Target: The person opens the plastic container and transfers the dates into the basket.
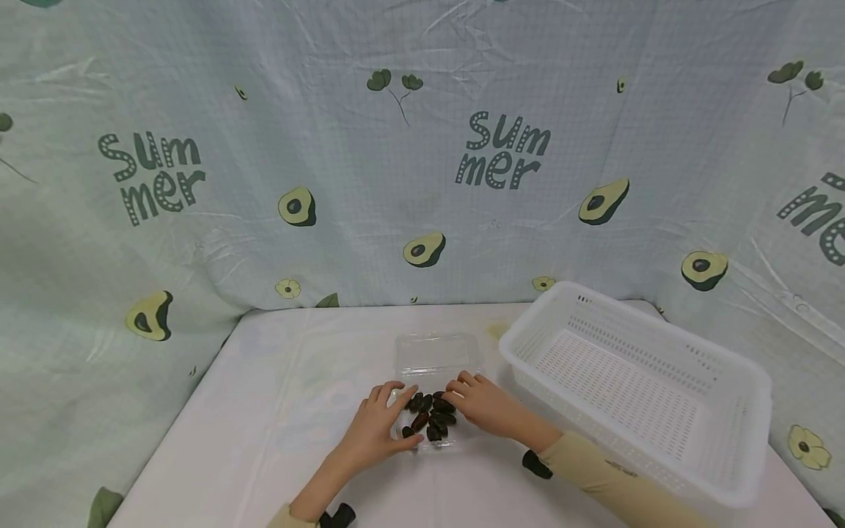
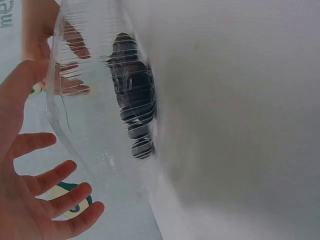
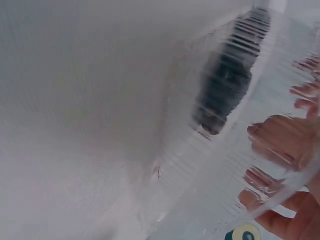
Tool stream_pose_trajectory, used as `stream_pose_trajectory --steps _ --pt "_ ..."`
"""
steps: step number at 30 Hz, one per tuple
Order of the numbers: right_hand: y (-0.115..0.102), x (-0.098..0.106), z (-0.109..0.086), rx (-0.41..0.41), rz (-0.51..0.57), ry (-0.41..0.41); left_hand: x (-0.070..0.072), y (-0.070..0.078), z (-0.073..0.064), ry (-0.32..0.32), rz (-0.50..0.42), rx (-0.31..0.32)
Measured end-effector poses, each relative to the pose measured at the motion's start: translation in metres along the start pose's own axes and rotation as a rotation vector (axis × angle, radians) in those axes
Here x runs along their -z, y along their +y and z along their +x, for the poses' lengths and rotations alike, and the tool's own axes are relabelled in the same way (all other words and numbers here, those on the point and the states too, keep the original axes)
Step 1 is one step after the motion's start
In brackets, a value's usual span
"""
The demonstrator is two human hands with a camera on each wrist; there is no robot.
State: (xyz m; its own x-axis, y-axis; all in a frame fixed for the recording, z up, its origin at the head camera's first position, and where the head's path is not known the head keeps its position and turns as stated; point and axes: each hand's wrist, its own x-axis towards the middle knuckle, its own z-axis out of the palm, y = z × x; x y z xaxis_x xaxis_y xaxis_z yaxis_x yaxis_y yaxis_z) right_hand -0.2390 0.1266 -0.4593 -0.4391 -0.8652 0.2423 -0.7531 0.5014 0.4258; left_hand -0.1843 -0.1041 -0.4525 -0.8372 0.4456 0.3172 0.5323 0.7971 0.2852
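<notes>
A clear plastic clamshell box (image 1: pixel 422 381) lies on the table with its lid (image 1: pixel 437 353) folded back. Several dark, glossy oval fruits (image 1: pixel 442 419) sit in the base, one of them reddish brown. At the box's left side is my left hand (image 1: pixel 378 427), fingers spread, thumb at the front edge. The left wrist view shows its fingers (image 2: pixel 55 177) apart and holding nothing. My right hand (image 1: pixel 487 408) reaches over the right rim, fingertips close above the fruits. Through the ridged wall (image 3: pixel 200 170) in the right wrist view, its fingers (image 3: pixel 275 137) appear bent, with no fruit visible between them.
A large white perforated plastic basket (image 1: pixel 752 433) stands on the right of the table, close beside my right forearm. A hanging sheet (image 1: pixel 356 161) printed with avocados and lettering rises behind the white tabletop (image 1: pixel 317 352).
</notes>
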Motion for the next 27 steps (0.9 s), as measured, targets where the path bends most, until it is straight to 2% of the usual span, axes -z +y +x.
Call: stream_pose_trajectory --steps 5,11,15,19,23,27 --pt "0.001 -0.004 0.006 0.039 -0.094 0.002 -0.001 -0.001 0.005 -0.064 0.062 -0.033" --pt "0.002 -0.010 0.011 0.084 -0.156 0.015 -0.003 -0.004 0.009 -0.055 0.160 -0.104" --pt "0.002 -0.013 0.014 0.111 -0.186 -0.016 -0.004 -0.008 0.012 -0.061 0.194 -0.142" --pt "0.001 -0.018 0.015 0.139 -0.200 -0.055 -0.005 -0.010 0.013 -0.104 0.167 -0.136" --pt "0.000 -0.021 0.016 0.152 -0.206 -0.066 -0.007 -0.012 0.013 -0.157 0.133 -0.103" --pt "-0.001 -0.022 0.017 0.152 -0.212 -0.067 -0.010 -0.014 0.013 -0.184 0.116 -0.080"
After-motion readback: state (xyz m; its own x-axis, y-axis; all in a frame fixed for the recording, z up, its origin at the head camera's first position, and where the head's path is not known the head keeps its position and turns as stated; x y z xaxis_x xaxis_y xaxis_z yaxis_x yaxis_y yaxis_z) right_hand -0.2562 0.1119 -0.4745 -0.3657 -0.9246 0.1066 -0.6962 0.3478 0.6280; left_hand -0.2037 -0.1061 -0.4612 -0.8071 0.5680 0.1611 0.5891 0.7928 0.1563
